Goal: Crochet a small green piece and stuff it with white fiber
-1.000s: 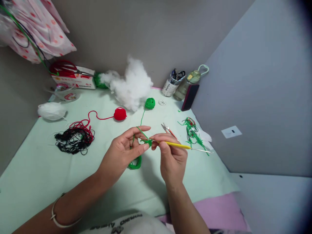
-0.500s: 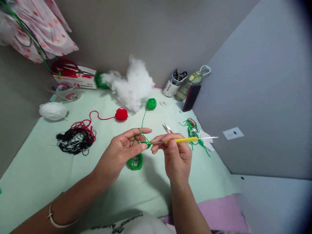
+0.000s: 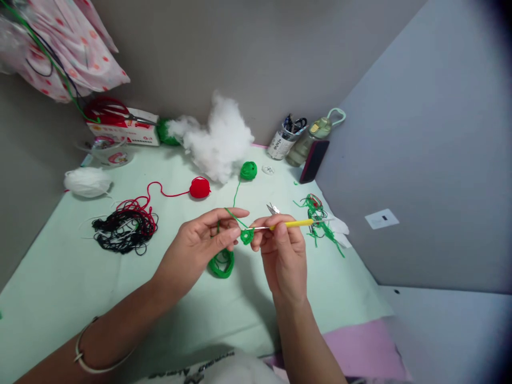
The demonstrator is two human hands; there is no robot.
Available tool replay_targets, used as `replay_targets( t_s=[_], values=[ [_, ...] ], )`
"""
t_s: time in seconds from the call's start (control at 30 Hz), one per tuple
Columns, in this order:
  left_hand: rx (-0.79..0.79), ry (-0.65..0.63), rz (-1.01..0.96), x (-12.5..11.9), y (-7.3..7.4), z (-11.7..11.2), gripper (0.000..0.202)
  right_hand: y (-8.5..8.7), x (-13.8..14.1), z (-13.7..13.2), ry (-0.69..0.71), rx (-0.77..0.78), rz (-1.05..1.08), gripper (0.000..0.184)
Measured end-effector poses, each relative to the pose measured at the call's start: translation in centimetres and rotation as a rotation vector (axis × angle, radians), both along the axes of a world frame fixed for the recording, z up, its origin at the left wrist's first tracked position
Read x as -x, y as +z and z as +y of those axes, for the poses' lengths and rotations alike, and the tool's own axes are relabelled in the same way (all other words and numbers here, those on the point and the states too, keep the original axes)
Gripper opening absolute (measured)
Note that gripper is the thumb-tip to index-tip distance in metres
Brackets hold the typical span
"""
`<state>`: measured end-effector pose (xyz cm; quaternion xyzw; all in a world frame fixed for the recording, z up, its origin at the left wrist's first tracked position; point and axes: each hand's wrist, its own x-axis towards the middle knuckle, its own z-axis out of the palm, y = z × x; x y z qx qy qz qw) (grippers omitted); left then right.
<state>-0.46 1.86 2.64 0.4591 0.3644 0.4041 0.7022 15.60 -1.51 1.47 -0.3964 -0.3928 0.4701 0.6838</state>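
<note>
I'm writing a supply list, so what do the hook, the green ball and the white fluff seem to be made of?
Hook: a thin, shiny shaft, likely metal; its smooth yellow handle is probably plastic.
Green ball: a wound, matte strand, so yarn; which fibre is unclear.
White fluff: dull with wispy edges, perhaps polyester stuffing or cotton.

- One head-worn camera is facing forward and down over the desk (image 3: pixel 340 285).
- From close behind, it is viewing the left hand (image 3: pixel 196 248) and right hand (image 3: pixel 286 258).
</note>
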Motion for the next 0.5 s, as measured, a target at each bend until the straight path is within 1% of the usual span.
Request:
replay_targets(
  t_s=[0.13, 0.23, 0.4, 0.5],
  values=[
    [-0.062, 0.037, 0.05, 0.4, -0.1, 0.3, 0.019, 0.1, -0.2, 0.2, 0.032, 0.049, 0.052, 0.023],
    [-0.037, 0.084, 0.019, 0.4, -0.1, 0.3, 0.016, 0.1, 0.0, 0.3, 0.051, 0.064, 0.069, 0.023],
    [0.181, 0.074, -0.221, 0.1, 0.3, 0.4, 0.012, 0.0, 0.6, 0.5, 0.093, 0.061, 0.122, 0.022],
    [0.302, 0.063, -0.33, -0.1, 0.3, 0.6, 0.013, 0.0, 0.8, 0.6, 0.099, 0.069, 0.131, 0.023]
  ],
)
